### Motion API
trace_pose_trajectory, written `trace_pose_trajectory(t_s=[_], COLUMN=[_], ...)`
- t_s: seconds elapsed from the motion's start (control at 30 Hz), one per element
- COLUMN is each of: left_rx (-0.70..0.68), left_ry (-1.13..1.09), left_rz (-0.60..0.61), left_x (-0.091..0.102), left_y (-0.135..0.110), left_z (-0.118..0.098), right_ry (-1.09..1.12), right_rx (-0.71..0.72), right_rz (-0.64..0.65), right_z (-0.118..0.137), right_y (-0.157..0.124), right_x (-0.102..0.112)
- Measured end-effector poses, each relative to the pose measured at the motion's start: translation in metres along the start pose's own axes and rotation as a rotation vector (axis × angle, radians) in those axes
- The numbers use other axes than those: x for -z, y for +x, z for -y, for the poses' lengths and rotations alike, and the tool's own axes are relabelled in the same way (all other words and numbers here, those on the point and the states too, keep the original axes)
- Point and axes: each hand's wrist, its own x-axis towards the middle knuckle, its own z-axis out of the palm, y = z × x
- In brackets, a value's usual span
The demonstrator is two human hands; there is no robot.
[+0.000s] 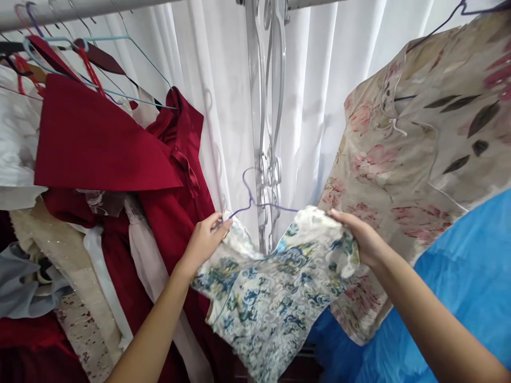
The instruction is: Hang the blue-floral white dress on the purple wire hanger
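Observation:
A white short-sleeved dress [275,298] with a blue and green floral pattern hangs on a thin purple wire hanger [250,201] between my two hands. My left hand [205,239] pinches the left shoulder of the dress, close to the hanger's arm. On the other side, my right hand [357,234] grips the right shoulder, with the thumb on top and most fingers hidden behind the cloth. The hanger's hook stands upright in front of the metal post, and I cannot tell whether it touches. The dress's lower end runs out of view.
Dark red garments [104,143] and other clothes crowd the rail [80,13] at left. A beige floral garment [383,175] and a bright blue one [463,271] hang at right. Behind stand an ornate metal post [269,106] and a white curtain [215,96].

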Motion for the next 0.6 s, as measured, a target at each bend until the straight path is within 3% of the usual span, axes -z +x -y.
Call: trace_pose_trajectory(t_s=[0.1,0.2,0.27,0.37,0.43,0.53,0.6], left_rx=[0.053,0.157,0.224,0.258,0.264,0.327,0.371], left_ry=[0.002,-0.125,-0.247,-0.367,-0.516,-0.903,-1.119], left_rz=[-0.115,-0.261,-0.334,-0.335,-0.192,0.262,0.517], left_x=[-0.019,-0.05,-0.075,-0.114,-0.139,-0.17,-0.182], left_y=[-0.009,-0.024,-0.034,-0.04,-0.037,-0.029,-0.027], left_z=[0.021,0.035,0.029,-0.005,-0.034,-0.072,-0.089], right_ry=[-0.135,-0.449,-0.631,-0.699,-0.668,-0.588,-0.474], right_rx=[0.015,0.127,0.204,0.252,0.271,0.279,0.2], right_rz=[0.335,0.631,0.637,0.465,0.354,0.284,0.297], right_z=[-0.006,-0.021,-0.034,-0.057,-0.074,-0.095,-0.104], right_y=[-0.021,-0.043,-0.05,-0.048,-0.043,-0.044,-0.052], right_x=[-0.017,-0.023,-0.019,-0.005,0.006,0.018,0.026])
